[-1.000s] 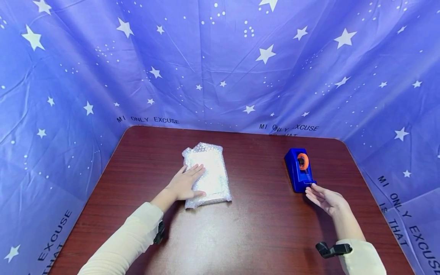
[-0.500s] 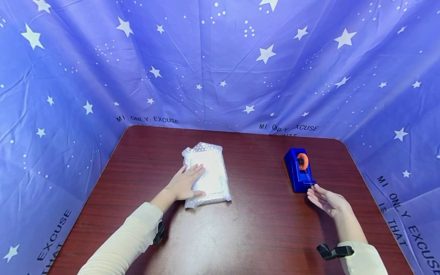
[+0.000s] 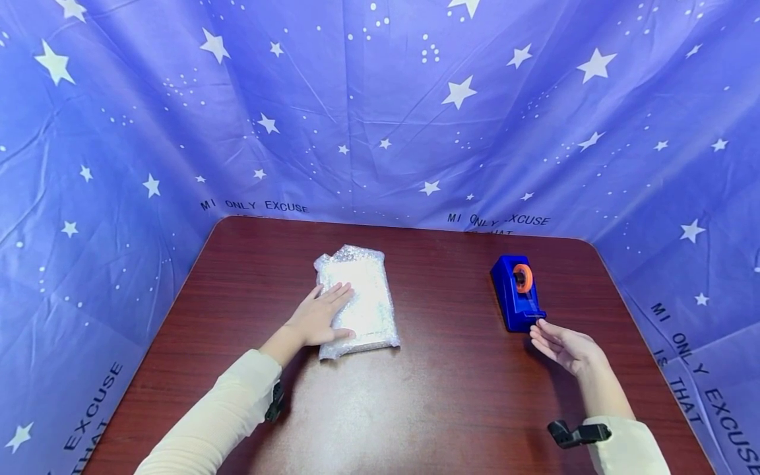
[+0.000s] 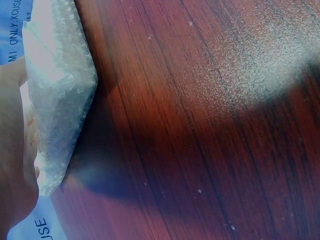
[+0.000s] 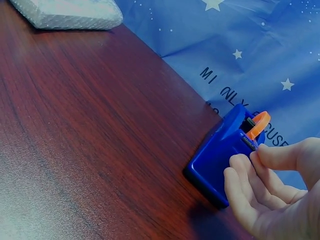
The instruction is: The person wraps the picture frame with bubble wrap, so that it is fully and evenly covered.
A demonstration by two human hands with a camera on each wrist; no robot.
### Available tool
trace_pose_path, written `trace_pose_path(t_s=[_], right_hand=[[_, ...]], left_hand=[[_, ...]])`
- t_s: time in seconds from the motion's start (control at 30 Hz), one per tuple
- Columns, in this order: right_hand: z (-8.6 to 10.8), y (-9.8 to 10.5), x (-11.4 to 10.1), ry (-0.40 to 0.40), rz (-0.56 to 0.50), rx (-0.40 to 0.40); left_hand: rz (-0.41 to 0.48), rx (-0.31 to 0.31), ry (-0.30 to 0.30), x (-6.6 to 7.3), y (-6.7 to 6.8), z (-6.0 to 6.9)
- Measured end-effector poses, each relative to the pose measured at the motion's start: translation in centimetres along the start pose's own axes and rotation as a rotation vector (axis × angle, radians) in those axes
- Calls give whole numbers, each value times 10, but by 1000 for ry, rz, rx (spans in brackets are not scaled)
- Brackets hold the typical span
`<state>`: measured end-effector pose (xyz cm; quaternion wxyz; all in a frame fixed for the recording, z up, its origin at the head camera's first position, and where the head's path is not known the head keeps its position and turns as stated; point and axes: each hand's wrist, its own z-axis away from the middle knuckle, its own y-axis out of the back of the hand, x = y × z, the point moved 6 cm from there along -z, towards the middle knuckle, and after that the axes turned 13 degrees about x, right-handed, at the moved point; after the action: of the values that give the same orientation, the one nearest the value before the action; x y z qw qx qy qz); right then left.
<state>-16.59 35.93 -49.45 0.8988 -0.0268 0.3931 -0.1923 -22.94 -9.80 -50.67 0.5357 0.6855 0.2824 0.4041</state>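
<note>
A flat parcel in bubble wrap (image 3: 371, 307) lies left of the table's middle. My left hand (image 3: 320, 316) rests on its left side with fingers spread straight. In the left wrist view the bubble-wrapped edge (image 4: 62, 95) stands beside that hand. On the right is a blue tape dispenser (image 3: 512, 303) with an orange-cored roll of tape (image 3: 524, 278). At the dispenser's front cutter, my right hand (image 3: 567, 344) pinches the tape's end between thumb and index finger. The clear strip itself hardly shows. In the right wrist view the other fingers (image 5: 240, 185) curl loosely beside the blue body.
The dark red wooden table (image 3: 439, 396) has rounded far corners. A blue curtain with white stars (image 3: 380, 119) hangs close behind its far edge and along both sides. A black wrist camera (image 3: 578, 434) sits on the right sleeve.
My right hand has shifted very slightly right and toward me, its pinch still at the cutter. The left hand, the parcel and the dispenser have stayed in place.
</note>
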Motion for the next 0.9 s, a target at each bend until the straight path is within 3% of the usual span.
trace_pose_path(t_s=[0.2, 0.53, 0.9], right_hand=[[1, -3, -2, 46, -15, -2], [2, -6, -2, 63, -49, 15], [0, -5, 1, 56, -133, -22]], left_hand=[[5, -5, 5, 0, -1, 0], [4, 4, 1, -1, -1, 0], [9, -3, -1, 0, 1, 0]])
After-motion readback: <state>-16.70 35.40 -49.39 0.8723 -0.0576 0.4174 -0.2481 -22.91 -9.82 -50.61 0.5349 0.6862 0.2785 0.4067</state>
